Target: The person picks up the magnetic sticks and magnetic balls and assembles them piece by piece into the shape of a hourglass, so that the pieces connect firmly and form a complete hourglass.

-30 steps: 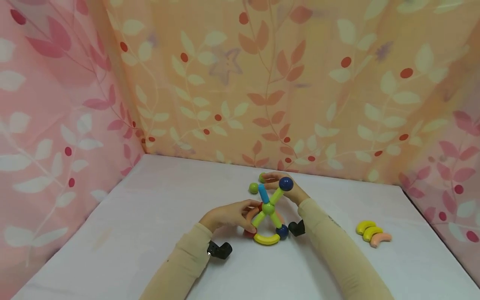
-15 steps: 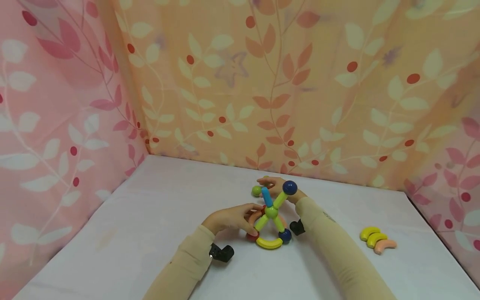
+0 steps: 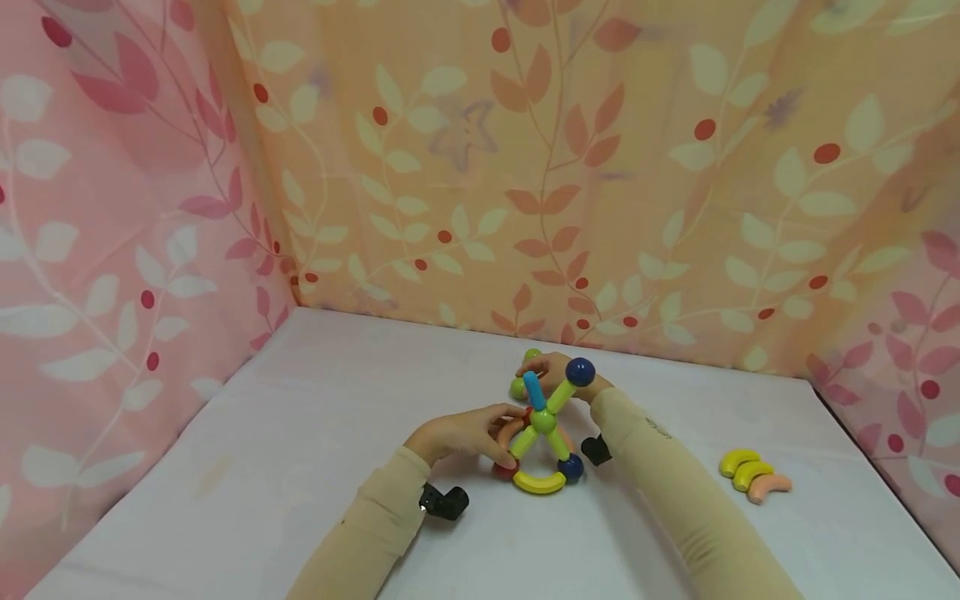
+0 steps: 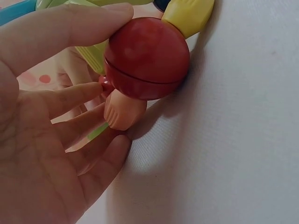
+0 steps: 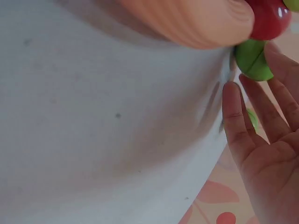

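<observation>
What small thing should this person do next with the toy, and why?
Probably lift the nearer green ball to the blue stick: its upper tip is bare, while the lime stick beside it carries a dark blue ball. The right hand seems to pinch the green one; the left hand grips a red ball.

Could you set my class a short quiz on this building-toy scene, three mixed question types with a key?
1. Multiple choice: which ball does the thumb of the left grip touch?
A) the upper navy ball
B) a red ball
C) the lower navy ball

2. True or false: the three loose curved pieces to the right of the right sleeve are all yellow.

3. Short answer: what colour is the centre ball joining the blue stick to the lime sticks?

Key:
1. B
2. False; two are yellow, one is peach.
3. Light green
</observation>
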`<move>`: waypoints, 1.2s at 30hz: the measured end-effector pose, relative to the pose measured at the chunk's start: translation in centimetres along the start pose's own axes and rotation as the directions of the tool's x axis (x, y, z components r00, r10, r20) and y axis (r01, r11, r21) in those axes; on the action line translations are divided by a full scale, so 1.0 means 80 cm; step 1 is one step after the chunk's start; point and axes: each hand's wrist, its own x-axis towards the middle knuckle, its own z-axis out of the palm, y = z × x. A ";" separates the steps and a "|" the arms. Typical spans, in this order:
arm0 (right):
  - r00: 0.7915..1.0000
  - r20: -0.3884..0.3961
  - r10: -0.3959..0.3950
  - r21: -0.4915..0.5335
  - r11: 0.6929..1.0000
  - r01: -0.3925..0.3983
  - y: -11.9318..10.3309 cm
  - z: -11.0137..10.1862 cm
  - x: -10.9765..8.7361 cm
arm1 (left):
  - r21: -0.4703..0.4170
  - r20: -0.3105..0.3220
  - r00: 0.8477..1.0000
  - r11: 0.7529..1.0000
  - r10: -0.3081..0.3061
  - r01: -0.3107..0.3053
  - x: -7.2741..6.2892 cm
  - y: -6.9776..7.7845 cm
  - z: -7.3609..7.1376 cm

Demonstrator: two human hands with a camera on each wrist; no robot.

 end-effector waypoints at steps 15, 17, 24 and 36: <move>0.987 -0.121 -0.108 0.052 0.992 0.115 -0.004 -0.013 -0.074 | -0.006 0.023 1.000 1.000 0.001 -0.001 -0.001 0.000 -0.003; 0.980 -0.152 -0.128 0.032 0.990 0.135 -0.001 -0.021 -0.081 | 0.000 0.020 1.000 1.000 -0.003 0.003 0.000 0.000 -0.004; 0.979 -0.176 -0.099 0.207 0.969 0.135 -0.009 -0.052 -0.097 | -0.008 0.014 1.000 1.000 -0.021 0.021 -0.001 -0.004 -0.007; 0.978 -0.180 -0.108 0.238 0.960 0.150 -0.035 -0.077 -0.122 | 0.021 0.017 0.999 0.999 -0.027 0.026 -0.002 0.002 -0.002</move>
